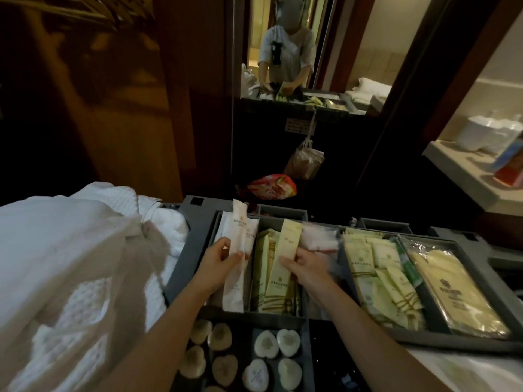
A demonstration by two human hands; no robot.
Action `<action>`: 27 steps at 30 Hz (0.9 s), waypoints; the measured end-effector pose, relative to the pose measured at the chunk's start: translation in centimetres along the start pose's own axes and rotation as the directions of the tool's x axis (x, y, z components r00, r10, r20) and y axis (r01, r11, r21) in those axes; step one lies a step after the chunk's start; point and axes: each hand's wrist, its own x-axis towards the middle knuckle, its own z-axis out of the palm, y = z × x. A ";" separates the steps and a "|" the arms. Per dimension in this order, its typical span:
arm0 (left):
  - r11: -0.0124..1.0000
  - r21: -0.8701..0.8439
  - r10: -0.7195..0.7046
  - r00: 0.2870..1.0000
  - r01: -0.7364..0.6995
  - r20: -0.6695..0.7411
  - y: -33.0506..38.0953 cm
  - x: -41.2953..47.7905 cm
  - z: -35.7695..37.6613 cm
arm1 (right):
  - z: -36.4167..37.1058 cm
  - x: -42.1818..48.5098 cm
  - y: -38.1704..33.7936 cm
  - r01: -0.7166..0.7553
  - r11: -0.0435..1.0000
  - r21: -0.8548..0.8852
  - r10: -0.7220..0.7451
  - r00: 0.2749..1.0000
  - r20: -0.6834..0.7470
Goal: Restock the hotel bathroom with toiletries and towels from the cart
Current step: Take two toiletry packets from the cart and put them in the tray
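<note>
Over the grey tray on top of the cart, I have both hands among the toiletries. The left hand pinches a few long white packets between thumb and fingers. Its grip is closed on them and holds them upright above the leftmost compartment, I judge so that they stay gathered as one set to carry. The right hand, slightly blurred, has its grip curled on one long yellow packet, raised on end above the stack of yellow packets in the middle compartment; held that way it stands free of its neighbours. Behind it sit pale pink sachets. A second tray to the right holds squarer yellow packets, thin green packets and flat clear-wrapped pieces. Nearer me, two bins hold what look like heart-shaped soaps, tan soaps and white soaps. White towels lie heaped at the cart's left. The bathroom counter is well apart at the right, so I judge the restocking barely begun.
</note>
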 end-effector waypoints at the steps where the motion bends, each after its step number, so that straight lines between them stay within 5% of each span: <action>1: 1.000 0.009 -0.009 1.000 0.009 0.019 0.6 -0.3 0.0 | 0.2 -0.4 -0.1 -0.013 1.000 -0.005 0.013 1.000 0.007; 7: 1.000 0.017 -0.004 0.996 0.006 -0.087 4.3 -2.2 -0.3 | 0.7 -2.3 -2.5 0.146 0.983 0.112 -0.122 0.972 -0.200; 10: 0.998 -0.058 -0.046 0.987 0.038 -0.154 5.4 -4.2 -1.0 | 1.1 -3.0 -4.1 0.150 0.963 0.223 -0.108 0.976 -0.188; 14: 0.992 -0.067 -0.116 0.981 0.107 -0.158 6.7 -8.0 -1.8 | 2.0 -4.0 -5.7 0.022 0.919 0.394 -0.019 1.000 -0.012; 19: 0.972 -0.120 -0.227 0.931 0.200 -0.287 8.1 -13.1 -2.2 | 3.6 -5.8 -6.8 -0.049 0.938 0.342 -0.038 0.969 0.242; 27: 0.931 -0.265 -0.349 0.825 0.251 -0.445 7.3 -23.0 -2.1 | 6.5 -10.8 -7.6 -0.076 0.990 0.119 -0.019 0.763 0.646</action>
